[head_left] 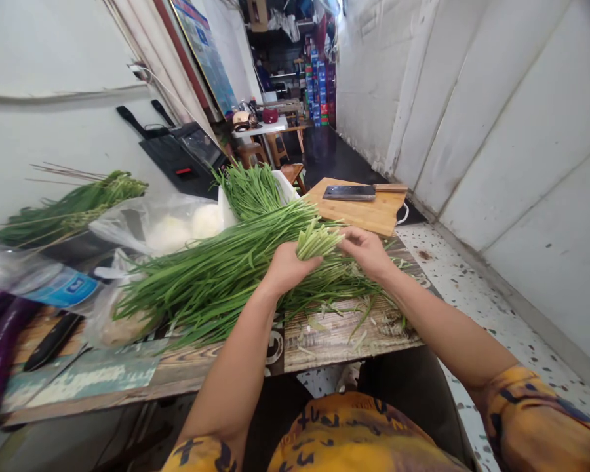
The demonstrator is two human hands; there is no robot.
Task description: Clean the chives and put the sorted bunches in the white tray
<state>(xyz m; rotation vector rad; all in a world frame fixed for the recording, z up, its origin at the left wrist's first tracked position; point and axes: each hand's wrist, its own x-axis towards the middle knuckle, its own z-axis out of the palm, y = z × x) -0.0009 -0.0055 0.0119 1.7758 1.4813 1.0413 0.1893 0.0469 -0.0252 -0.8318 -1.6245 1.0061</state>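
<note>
A bunch of garlic chives point(319, 240) is wrapped in my left hand point(290, 267), pale stem ends pointing right and long green leaves trailing left. At those stem ends, my right hand point(366, 250) has its thumb and fingertips pinched together on the chives; exactly which stems they hold is too small to tell. Beneath and behind both hands, a large pile of loose garlic chives point(211, 275) covers the table. Trimmed bits and stray leaves lie on the tabletop point(319, 347) in front of my hands.
A cleaver point(351, 192) rests on a wooden cutting board point(368, 219) at the back right. Behind the pile, a white tub point(286, 187) holds more chives. To the left are bagged white vegetables point(181, 226), a black-handled knife point(52, 341), a plastic bottle point(59, 283) and eggplants point(4, 347).
</note>
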